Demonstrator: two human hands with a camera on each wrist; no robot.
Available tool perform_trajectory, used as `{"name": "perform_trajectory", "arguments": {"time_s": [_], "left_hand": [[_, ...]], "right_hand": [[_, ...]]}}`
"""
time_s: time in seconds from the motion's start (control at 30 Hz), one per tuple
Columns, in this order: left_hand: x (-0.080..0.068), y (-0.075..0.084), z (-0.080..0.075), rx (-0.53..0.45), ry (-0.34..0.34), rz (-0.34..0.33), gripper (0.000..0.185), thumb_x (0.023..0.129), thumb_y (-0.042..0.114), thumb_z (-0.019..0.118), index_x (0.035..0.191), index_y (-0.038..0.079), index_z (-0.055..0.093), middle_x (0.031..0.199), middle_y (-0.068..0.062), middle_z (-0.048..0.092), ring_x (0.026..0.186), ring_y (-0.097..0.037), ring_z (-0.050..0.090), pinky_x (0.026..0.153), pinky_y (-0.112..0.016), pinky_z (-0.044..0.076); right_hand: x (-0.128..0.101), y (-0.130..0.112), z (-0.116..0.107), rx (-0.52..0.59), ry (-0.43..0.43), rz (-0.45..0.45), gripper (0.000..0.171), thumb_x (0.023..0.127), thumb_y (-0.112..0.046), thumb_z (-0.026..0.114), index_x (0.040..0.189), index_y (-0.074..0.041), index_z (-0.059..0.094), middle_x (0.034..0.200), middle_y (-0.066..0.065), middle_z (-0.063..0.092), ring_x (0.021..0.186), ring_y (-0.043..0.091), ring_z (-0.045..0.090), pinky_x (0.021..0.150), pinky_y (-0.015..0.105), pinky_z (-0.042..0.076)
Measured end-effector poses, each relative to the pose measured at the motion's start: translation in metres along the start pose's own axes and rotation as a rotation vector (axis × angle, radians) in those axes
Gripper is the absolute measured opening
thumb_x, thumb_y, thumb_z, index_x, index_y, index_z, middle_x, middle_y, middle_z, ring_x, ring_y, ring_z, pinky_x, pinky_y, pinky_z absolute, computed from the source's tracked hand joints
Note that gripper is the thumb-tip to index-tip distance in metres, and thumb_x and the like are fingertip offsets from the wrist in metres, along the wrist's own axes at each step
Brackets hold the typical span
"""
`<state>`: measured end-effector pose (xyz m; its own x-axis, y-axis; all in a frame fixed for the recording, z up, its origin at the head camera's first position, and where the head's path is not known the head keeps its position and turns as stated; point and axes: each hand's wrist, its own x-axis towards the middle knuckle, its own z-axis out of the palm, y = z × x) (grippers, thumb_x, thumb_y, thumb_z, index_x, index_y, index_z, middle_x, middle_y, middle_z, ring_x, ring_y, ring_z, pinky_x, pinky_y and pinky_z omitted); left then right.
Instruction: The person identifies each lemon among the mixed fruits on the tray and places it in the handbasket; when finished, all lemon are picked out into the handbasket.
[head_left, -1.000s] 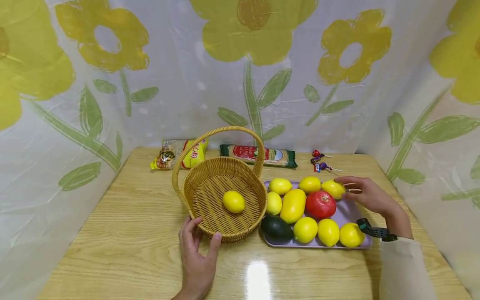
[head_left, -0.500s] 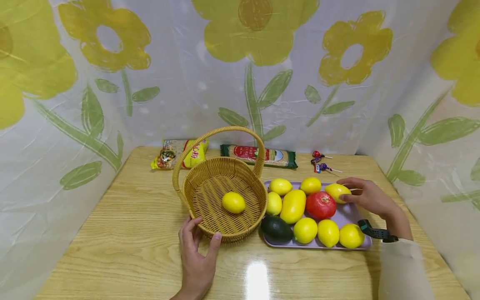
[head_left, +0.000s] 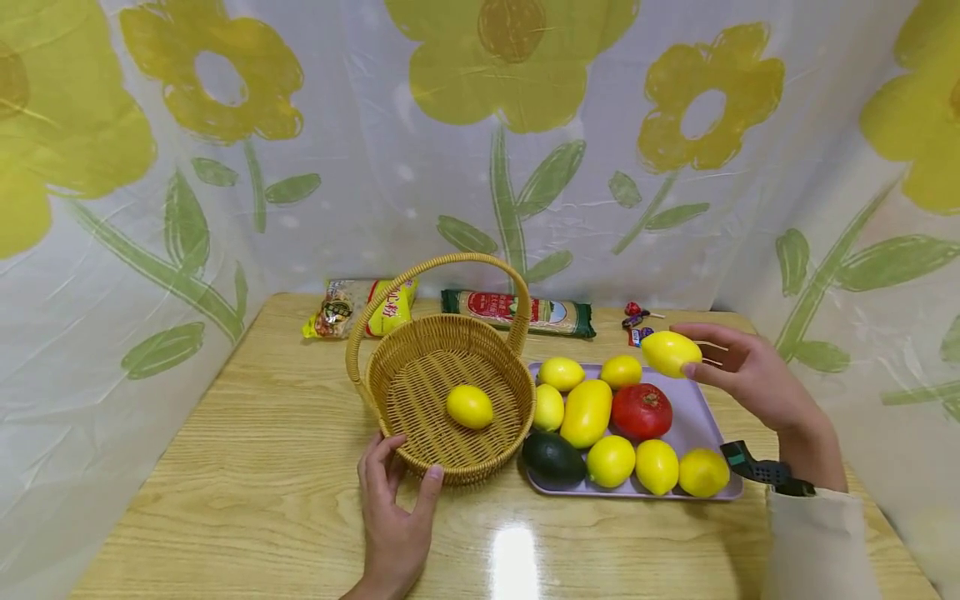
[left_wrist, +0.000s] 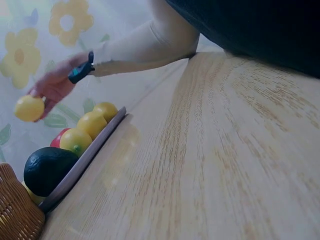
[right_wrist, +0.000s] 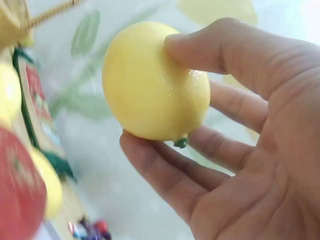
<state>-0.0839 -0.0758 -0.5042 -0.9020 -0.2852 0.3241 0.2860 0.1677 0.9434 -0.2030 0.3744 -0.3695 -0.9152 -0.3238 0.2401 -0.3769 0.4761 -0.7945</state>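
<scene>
My right hand (head_left: 757,379) pinches a lemon (head_left: 672,354) between thumb and fingers, raised above the back right of the purple tray (head_left: 693,417). The right wrist view shows the same lemon (right_wrist: 150,80) with a small green stem end, the thumb on one side and fingertips on the other. My left hand (head_left: 397,517) grips the front rim of a round wicker basket (head_left: 450,471), fingertips and thumb at the rim. One lemon (head_left: 469,407) lies inside that basket. On the tray are several more lemons (head_left: 611,459), a yellow mango-like fruit (head_left: 587,413), a red pomegranate (head_left: 642,411) and a dark green avocado-like fruit (head_left: 552,457).
Along the back of the wooden table (head_left: 247,467) lie a yellow noodle bag (head_left: 390,308) and a green-ended noodle packet (head_left: 487,307). Wrapped lollipops (head_left: 633,317) sit behind the tray. The tall basket handle (head_left: 450,258) arches up, and a flowered curtain (head_left: 360,167) surrounds the table.
My right hand has taken hold of the lemon at the tray's back right corner and lifted it up off the tray. My left hand stays at the basket's rim.
</scene>
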Motion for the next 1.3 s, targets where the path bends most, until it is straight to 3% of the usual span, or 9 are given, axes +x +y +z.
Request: {"name": "perform_trajectory", "arguments": {"time_s": [0.27,0.5,0.7,0.93,1.13,1.3], "left_hand": [[0.000,0.001,0.000,0.002,0.003,0.004,0.059,0.102,0.005,0.075,0.151,-0.001,0.044,0.168,-0.026,0.027,0.154,-0.042,0.037,0.125,-0.010,0.032],[0.001,0.000,0.000,0.009,0.005,0.012,0.059,0.102,0.005,0.076,0.151,-0.002,0.044,0.166,-0.028,0.028,0.153,-0.041,0.038,0.125,-0.010,0.033],[0.000,0.000,0.000,0.009,0.006,0.009,0.059,0.101,0.005,0.076,0.151,0.000,0.045,0.166,-0.028,0.028,0.152,-0.042,0.039,0.125,-0.011,0.033],[0.000,0.001,-0.001,0.017,0.013,0.015,0.058,0.102,0.005,0.076,0.151,0.000,0.045,0.166,-0.028,0.028,0.153,-0.040,0.038,0.125,-0.010,0.033],[0.000,0.001,-0.001,0.022,0.017,0.013,0.058,0.101,0.006,0.077,0.150,-0.001,0.046,0.168,-0.027,0.028,0.155,-0.041,0.035,0.124,-0.009,0.032],[-0.001,0.000,-0.001,0.034,0.009,-0.015,0.059,0.102,0.009,0.077,0.150,-0.001,0.046,0.169,-0.025,0.028,0.159,-0.044,0.030,0.124,-0.009,0.031]], "right_hand": [[0.018,-0.034,0.039,0.120,-0.136,-0.147,0.053,0.100,0.009,0.072,0.151,-0.001,0.061,0.148,0.001,0.066,0.124,0.012,0.071,0.101,0.023,0.063],[0.033,-0.050,0.096,0.176,-0.288,-0.147,0.048,0.100,-0.003,0.077,0.147,-0.010,0.067,0.144,0.012,0.070,0.121,0.018,0.073,0.099,0.030,0.066],[0.039,-0.060,0.151,0.080,-0.330,-0.184,0.049,0.099,-0.016,0.084,0.146,-0.013,0.069,0.141,0.002,0.072,0.120,0.017,0.072,0.106,0.032,0.063],[0.040,-0.072,0.194,-0.070,-0.344,-0.242,0.048,0.100,-0.024,0.083,0.146,-0.018,0.069,0.143,-0.006,0.072,0.126,0.012,0.069,0.110,0.038,0.061],[0.031,-0.081,0.207,0.043,-0.416,-0.301,0.044,0.104,-0.024,0.079,0.146,-0.018,0.069,0.145,-0.001,0.072,0.126,0.022,0.073,0.106,0.038,0.064],[0.014,-0.074,0.185,0.169,-0.394,-0.261,0.043,0.102,-0.017,0.080,0.144,-0.020,0.072,0.146,0.000,0.073,0.127,0.026,0.073,0.109,0.042,0.063]]}}
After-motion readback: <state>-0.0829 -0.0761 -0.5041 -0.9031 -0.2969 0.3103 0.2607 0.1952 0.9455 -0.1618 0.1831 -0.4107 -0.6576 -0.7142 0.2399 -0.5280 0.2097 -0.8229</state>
